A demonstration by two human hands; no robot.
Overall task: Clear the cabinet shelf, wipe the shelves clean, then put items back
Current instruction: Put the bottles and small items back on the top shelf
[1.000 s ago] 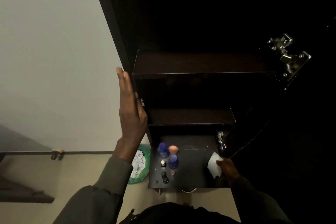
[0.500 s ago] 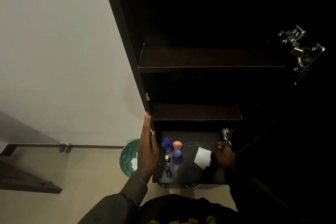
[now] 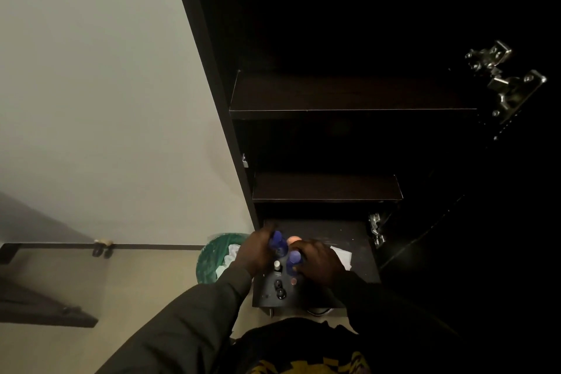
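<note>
With both hands curled round one blue bottle each, left hand (image 3: 253,253) on the blue bottle (image 3: 278,242) and right hand (image 3: 318,261) on the second bottle (image 3: 294,259), lifting risked toppling the small white-capped vial (image 3: 277,265) just beside them.

The frame is dim and low in contrast: the pale wall (image 3: 91,85) at the left catches soft, even light, while the cabinet (image 3: 349,94) interior filling the right half sinks into near-black. Only the metal hinge (image 3: 504,79) at upper right glints. The hands at lower centre are motion-blurred, and straight edges lean with wide-angle distortion.

One head-worn view looks steeply down along the open cabinet (image 3: 318,106) front, close above the bottom shelf (image 3: 340,231).
</note>
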